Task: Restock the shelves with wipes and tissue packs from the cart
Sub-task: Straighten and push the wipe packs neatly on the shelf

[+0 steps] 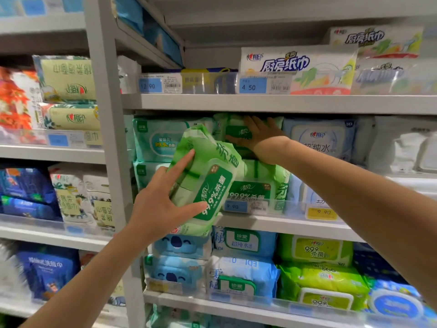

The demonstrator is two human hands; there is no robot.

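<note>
Green wipes pack (208, 176) sits in my left grip (160, 207), held in the air just in front of the middle shelf (290, 224). My thumb (194, 207) lies across the lower front of the pack, beside its dark green label, and my index finger (183, 162) stretches straight up along the left side. The other fingers are hidden behind the pack, so I cannot tell how they lie. The pack stands on end and leans, its top toward the upper left, its bottom end overlapping the shelf's front edge. My left forearm rises from the lower left corner, wrist bent back a little.

My right grip (256, 138) holds nothing. It is spread wide and flat, palm forward, fingers straight and pressed against the upper shelved green pack (233, 130), which fills the space just under the shelf board above. My right forearm reaches in from the right edge, slanting up and to the left.

Under that pack lies a lower green pack (257, 185) of the same kind, behind a price tag (246, 206) reading 9.90. Teal packs (158, 140) are stacked to the left of the green ones, partly behind the pack I hold, and a pale blue pack (319, 138) stands to their right. Kitchen paper packs (295, 67) line the shelf above.
</note>
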